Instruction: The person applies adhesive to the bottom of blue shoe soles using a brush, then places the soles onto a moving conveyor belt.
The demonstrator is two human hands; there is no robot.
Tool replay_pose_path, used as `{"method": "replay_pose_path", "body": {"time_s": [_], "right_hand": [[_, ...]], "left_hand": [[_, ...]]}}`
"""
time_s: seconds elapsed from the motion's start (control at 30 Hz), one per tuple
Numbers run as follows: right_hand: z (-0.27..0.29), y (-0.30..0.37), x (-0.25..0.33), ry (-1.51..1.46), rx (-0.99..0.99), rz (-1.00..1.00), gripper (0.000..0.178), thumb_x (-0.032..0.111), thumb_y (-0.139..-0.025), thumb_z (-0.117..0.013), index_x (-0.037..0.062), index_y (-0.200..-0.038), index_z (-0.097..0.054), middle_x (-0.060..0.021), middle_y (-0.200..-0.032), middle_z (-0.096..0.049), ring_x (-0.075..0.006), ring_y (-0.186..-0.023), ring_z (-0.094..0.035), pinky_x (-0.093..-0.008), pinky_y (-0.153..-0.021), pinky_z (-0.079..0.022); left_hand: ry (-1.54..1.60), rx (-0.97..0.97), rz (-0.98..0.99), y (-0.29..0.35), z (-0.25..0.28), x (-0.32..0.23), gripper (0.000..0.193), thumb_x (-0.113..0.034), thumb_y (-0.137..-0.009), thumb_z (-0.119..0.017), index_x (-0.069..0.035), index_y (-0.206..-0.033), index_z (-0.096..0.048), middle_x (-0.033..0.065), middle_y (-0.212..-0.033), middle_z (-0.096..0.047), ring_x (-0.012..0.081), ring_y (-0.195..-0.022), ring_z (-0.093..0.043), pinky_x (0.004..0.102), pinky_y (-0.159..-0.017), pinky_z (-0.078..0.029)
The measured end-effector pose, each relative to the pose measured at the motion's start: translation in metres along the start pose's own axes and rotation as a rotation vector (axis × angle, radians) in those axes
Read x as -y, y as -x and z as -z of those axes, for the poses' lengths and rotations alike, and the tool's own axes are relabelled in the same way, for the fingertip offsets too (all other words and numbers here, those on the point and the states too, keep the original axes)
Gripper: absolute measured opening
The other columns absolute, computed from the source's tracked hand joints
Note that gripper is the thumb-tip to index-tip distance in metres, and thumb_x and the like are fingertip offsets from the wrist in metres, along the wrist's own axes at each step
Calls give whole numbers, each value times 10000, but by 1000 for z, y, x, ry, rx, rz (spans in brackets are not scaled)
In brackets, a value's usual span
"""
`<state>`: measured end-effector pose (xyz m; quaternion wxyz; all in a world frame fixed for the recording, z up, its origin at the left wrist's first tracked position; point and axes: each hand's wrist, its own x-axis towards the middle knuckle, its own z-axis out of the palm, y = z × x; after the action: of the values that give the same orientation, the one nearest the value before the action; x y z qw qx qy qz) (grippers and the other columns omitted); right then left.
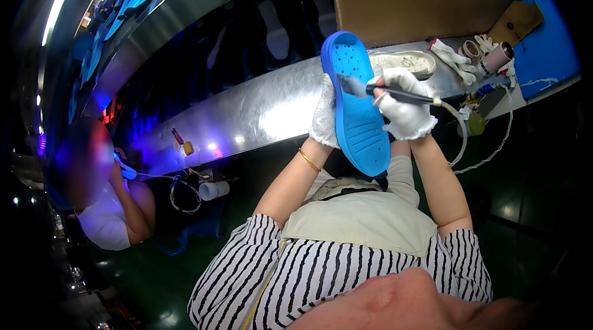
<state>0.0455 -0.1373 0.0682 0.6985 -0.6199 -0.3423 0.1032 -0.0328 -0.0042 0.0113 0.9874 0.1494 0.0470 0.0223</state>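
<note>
In my left hand, a white knit glove wraps the near-left edge of a bright blue shoe sole, which tilts upright above the bench edge. Its face has small holes at the toe end and ridged grooves lower down. My right hand, also gloved with some bare fingertips showing, grips a black-handled brush. A pale hose runs from the handle's end down past my right forearm. The brush's bristles lie over the upper part of the sole and seem to touch it.
A metal bench runs across in front of me. On it lie a whitish oval tray, spare gloves and a pink tumbler. Behind stands a large cardboard box. Dark racks hold several soles. A co-worker sits at left.
</note>
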Motion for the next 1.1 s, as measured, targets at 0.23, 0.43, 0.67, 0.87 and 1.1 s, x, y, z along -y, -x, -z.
{"method": "replay_pose_path", "body": {"time_s": [0.23, 0.43, 0.67, 0.87, 1.1], "right_hand": [[-12, 12, 6, 132, 152, 61, 187, -23, -716, -627, 23, -890, -575, -66, -841, -583, -119, -773, -598, -269, -716, -491], [-12, 14, 8, 128, 142, 28, 188, 9, -710, -624, 30, -894, -589, -69, -787, -597, -135, -746, -601, -269, -695, -488], [-8, 20, 9, 135, 209, -101, 150, 42, -685, -657, 31, -830, -621, -78, -787, -620, -154, -735, -599, -275, -706, -485], [-13, 24, 25, 180, 344, -225, 142, 52, -724, -644, 33, -864, -631, -74, -836, -626, -131, -790, -595, -265, -764, -471], [9, -1, 6, 88, 146, -215, 121, 118, -758, -658, 56, -859, -632, -26, -824, -607, -88, -759, -562, -233, -711, -454]], "left_hand": [[-77, -20, -151, -12, 4, -5, 683, -595, -868, -394, -102, -1339, -344, 134, -1234, -485, 268, -1074, -514, 410, -919, -455], [-110, -35, -221, -8, -10, -16, 713, -636, -850, -382, -120, -1341, -346, 120, -1219, -495, 276, -1077, -515, 427, -910, -460], [-111, -94, -213, -4, -9, -31, 755, -686, -815, -391, -109, -1301, -381, 137, -1174, -520, 283, -1027, -548, 435, -876, -486], [-199, -125, -247, -4, -13, -40, 765, -702, -802, -393, -94, -1264, -419, 140, -1123, -545, 274, -1006, -561, 434, -871, -493], [40, 5, -176, 9, -25, -23, 866, -744, -775, -368, -81, -1332, -347, 148, -1237, -480, 300, -1109, -499, 454, -945, -437]]}}
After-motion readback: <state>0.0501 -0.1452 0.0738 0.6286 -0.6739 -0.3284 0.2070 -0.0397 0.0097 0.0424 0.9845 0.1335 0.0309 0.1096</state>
